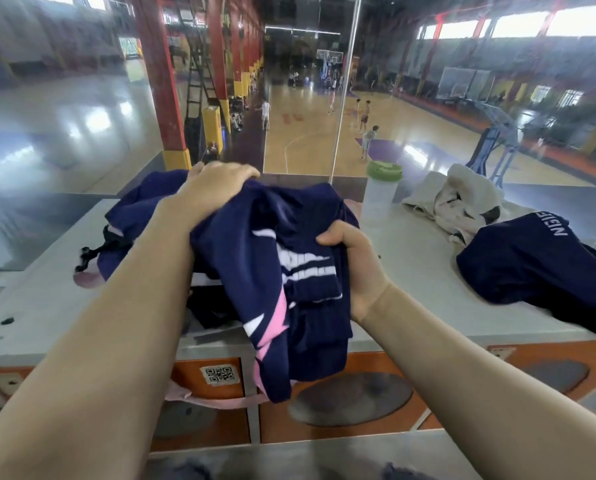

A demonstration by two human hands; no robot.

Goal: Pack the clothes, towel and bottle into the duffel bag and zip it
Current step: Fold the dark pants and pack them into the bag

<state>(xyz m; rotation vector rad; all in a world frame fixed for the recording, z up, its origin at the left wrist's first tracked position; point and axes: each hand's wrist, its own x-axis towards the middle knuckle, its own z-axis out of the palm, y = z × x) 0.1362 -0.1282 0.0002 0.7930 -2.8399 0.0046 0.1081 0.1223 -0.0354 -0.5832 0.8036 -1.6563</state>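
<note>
We see a pale grey cabinet top (410, 271), its front fitted with orange locker doors (341, 403). Taking the clear bottle (381, 195) with the green lid as our landmark, which stands near the far edge: just right of it lies a crumpled beige towel (462, 199); further right and nearer to us, touching the towel, sits a bunched navy garment (532, 265) with white lettering. Left of the bottle rests a navy duffel bag (133, 216), its pink strap (213, 400) hanging down over the locker doors.
</note>
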